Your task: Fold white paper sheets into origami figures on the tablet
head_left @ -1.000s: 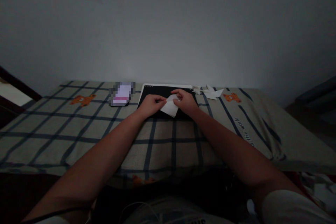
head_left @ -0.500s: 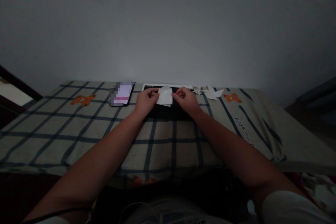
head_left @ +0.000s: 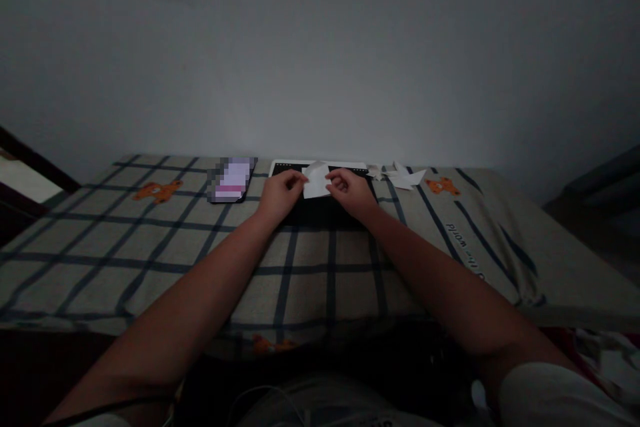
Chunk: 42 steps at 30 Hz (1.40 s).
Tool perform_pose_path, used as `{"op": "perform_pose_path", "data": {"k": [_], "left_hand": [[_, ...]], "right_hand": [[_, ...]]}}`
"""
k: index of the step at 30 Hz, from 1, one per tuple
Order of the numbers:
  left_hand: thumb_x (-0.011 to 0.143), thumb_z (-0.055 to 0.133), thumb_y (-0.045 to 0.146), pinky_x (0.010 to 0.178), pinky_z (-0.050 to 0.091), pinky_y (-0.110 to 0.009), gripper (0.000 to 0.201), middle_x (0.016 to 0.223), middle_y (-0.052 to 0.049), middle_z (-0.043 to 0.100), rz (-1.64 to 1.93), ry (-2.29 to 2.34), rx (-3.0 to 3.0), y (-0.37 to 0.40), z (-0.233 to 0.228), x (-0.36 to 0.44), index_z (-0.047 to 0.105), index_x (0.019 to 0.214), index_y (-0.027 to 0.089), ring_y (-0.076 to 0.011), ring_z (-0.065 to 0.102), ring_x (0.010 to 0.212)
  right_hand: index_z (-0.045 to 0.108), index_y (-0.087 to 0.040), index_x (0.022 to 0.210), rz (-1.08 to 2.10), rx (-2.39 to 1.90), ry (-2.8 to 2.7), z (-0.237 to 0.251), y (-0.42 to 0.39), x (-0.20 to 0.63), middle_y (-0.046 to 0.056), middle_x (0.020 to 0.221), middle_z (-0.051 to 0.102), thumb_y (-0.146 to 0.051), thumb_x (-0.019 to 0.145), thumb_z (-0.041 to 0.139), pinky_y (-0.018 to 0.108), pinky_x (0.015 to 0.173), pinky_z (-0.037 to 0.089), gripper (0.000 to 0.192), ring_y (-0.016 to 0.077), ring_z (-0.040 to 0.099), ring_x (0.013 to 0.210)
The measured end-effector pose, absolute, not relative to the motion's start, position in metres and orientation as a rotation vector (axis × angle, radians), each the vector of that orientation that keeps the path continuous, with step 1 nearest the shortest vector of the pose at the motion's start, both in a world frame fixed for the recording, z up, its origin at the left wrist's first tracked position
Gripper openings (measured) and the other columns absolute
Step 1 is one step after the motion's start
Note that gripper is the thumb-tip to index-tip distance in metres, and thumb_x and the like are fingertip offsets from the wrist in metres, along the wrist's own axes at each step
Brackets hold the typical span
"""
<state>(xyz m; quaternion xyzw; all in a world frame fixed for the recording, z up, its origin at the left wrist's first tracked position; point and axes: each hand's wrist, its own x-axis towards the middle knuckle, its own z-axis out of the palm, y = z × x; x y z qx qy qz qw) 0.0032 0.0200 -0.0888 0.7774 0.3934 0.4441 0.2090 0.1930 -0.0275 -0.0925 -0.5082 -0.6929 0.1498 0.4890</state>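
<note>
Here — paper [head_left: 316, 182] between both hands

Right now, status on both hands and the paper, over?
Left hand and right hand both pinch the small white folded paper, raised over the flat black board. Folded white paper pieces lie to the right, apart. Nothing in the way.

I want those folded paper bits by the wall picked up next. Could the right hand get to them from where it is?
Probably yes. The right hand pinches the white paper, and the folded paper bits lie just to its right on the checked cloth, nothing between; it must free itself first.
</note>
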Motion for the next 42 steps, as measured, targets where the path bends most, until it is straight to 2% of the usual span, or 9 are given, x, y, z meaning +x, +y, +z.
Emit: {"op": "perform_pose_path", "data": {"k": [4,10,15,23,30,34,38,42], "left_hand": [[0.081,0.050,0.019,0.076,0.046,-0.028,0.026,0.093,-0.006,0.068,1.160,1.047,2.336,0.021,-0.089,0.003,0.069,0.099,0.018,-0.0161,0.061,0.085],[0.079,0.054,0.021,0.077,0.046,-0.028,0.030,0.094,-0.005,0.065,1.071,1.029,2.305,0.021,-0.090,0.005,0.067,0.105,0.016,-0.0150,0.060,0.082],[0.076,0.058,0.021,0.079,0.046,-0.029,0.035,0.096,-0.007,0.064,1.052,0.970,2.228,0.019,-0.088,0.005,0.065,0.110,0.013,-0.0151,0.059,0.082],[0.074,0.061,0.018,0.079,0.046,-0.028,0.041,0.091,-0.004,0.063,1.061,0.969,2.190,0.018,-0.088,0.006,0.062,0.114,0.015,-0.0134,0.059,0.079],[0.076,0.059,0.016,0.077,0.046,-0.028,0.039,0.094,-0.004,0.063,1.103,0.919,2.264,0.016,-0.088,0.007,0.061,0.114,0.018,-0.0123,0.057,0.079],[0.076,0.059,0.015,0.076,0.047,-0.027,0.039,0.091,-0.003,0.062,1.119,0.882,2.281,0.015,-0.087,0.007,0.061,0.114,0.017,-0.0121,0.058,0.078],[0.076,0.059,0.017,0.079,0.046,-0.028,0.037,0.091,-0.003,0.062,1.122,0.889,2.299,0.016,-0.087,0.008,0.062,0.113,0.018,-0.0131,0.058,0.082],[0.075,0.060,0.019,0.078,0.046,-0.029,0.040,0.092,-0.004,0.063,1.110,0.909,2.192,0.018,-0.089,0.008,0.062,0.114,0.017,-0.0128,0.059,0.079]], "right_hand": [[0.063,-0.014,0.107,0.253,-1.252,-1.812,-0.091,-0.029,0.194,0.002,0.074,0.059,-0.016,0.076,0.055,0.025,0.063,0.043,0.032,0.0110,0.050,0.061],[0.063,-0.012,0.109,0.154,-1.308,-1.844,-0.092,-0.025,0.198,0.002,0.073,0.058,-0.016,0.073,0.059,0.027,0.064,0.043,0.037,0.0124,0.049,0.063],[0.062,-0.013,0.103,0.252,-1.340,-1.702,-0.093,-0.023,0.199,0.002,0.074,0.059,-0.017,0.070,0.061,0.027,0.063,0.043,0.033,0.0119,0.050,0.062],[0.060,-0.016,0.084,0.334,-1.345,-1.568,-0.093,-0.025,0.197,0.001,0.072,0.059,-0.021,0.068,0.063,0.028,0.065,0.044,0.017,0.0128,0.054,0.065],[0.056,-0.018,0.077,0.562,-1.329,-1.344,-0.100,-0.016,0.198,0.001,0.074,0.059,-0.027,0.061,0.069,0.029,0.067,0.045,0.023,0.0135,0.056,0.068],[0.055,-0.018,0.073,0.684,-1.313,-1.246,-0.101,-0.014,0.199,0.000,0.068,0.058,-0.029,0.059,0.071,0.029,0.064,0.045,0.024,0.0127,0.054,0.062],[0.057,-0.017,0.069,0.628,-1.354,-1.307,-0.100,-0.016,0.200,0.000,0.065,0.059,-0.030,0.062,0.069,0.029,0.063,0.044,0.019,0.0131,0.054,0.060],[0.063,-0.017,0.075,0.430,-1.351,-1.442,-0.097,-0.019,0.202,0.002,0.072,0.062,-0.025,0.069,0.064,0.030,0.066,0.045,0.011,0.0142,0.056,0.066]]}}
